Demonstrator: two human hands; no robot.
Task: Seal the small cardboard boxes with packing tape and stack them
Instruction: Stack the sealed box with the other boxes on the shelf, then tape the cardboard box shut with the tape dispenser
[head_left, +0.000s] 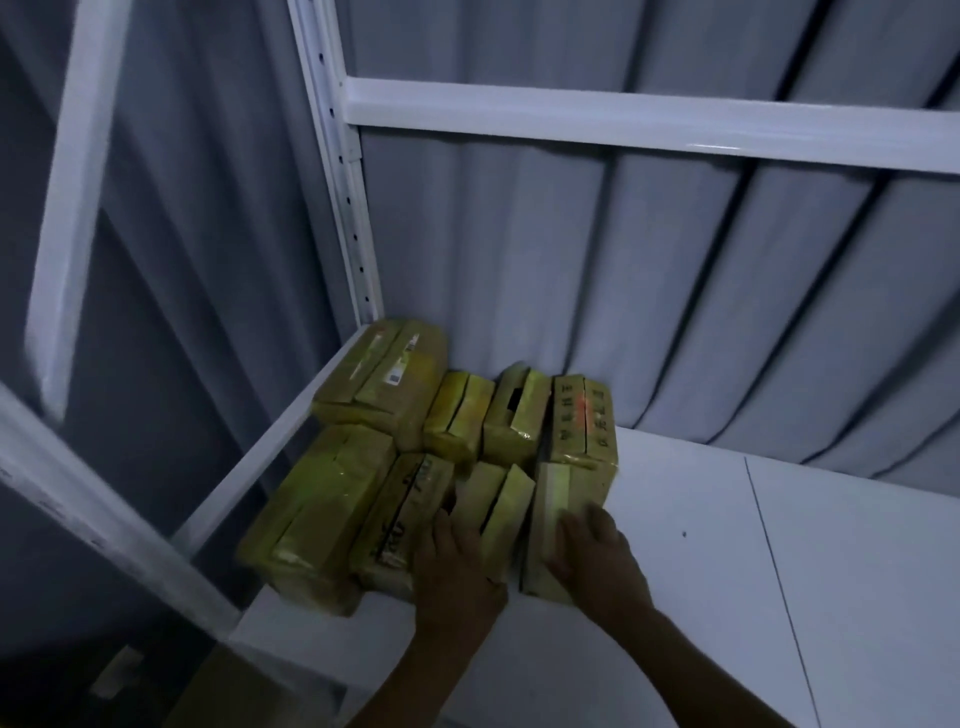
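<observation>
Several small cardboard boxes wrapped in yellowish tape stand in two rows at the left end of a white shelf (675, 519). My left hand (457, 566) presses flat against the near end of a front-row box (501, 501), its fingertips reaching the gap beside the printed box (410, 499). My right hand (597, 556) holds the rightmost front box (550, 499), fingers laid over its top and thumb on its near face. Behind it stands a box with red marking (584, 421). No tape roll is in view.
A larger taped box (384, 379) sits in the back left corner and another (317, 514) at the front left. White shelf uprights (337, 171) and a crossbeam (623, 119) frame the bay. Grey curtain folds hang behind. The shelf board runs on to the right.
</observation>
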